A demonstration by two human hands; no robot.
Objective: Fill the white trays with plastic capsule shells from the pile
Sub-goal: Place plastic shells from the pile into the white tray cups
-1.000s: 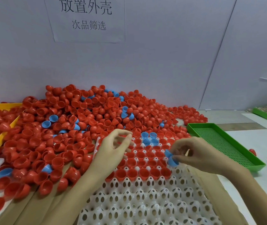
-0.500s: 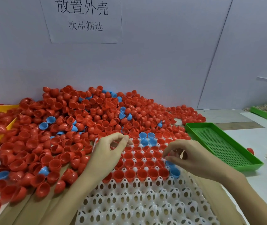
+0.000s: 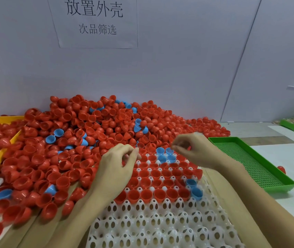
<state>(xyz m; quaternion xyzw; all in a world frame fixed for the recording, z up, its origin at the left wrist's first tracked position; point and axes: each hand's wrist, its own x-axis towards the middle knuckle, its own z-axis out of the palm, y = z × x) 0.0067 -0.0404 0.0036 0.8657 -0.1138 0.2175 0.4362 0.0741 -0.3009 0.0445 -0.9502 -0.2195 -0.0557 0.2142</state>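
Fingers of both the left hand (image 3: pixel 114 169) and the right hand (image 3: pixel 194 149) hang loosely curled, seemingly empty, over the half-filled white perforated plastic tray (image 3: pixel 160 224); next comes picking red plastic capsule shells (image 3: pixel 81 126) for its open sockets.

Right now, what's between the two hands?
Head view: between left hand and right hand, white tray cells hold red shells and blue shells.

Glossy, smooth plastic on the red and blue capsule shells (image 3: pixel 92 133), catching soft highlights. Matt white moulded plastic, pierced with oval holes, on the white tray (image 3: pixel 160 222). Right of that tray, perforated bright plastic on the green tray (image 3: pixel 250 163). Under it, matt brown cardboard (image 3: pixel 40 228). Behind, plain matt paper on the sign (image 3: pixel 96 22).
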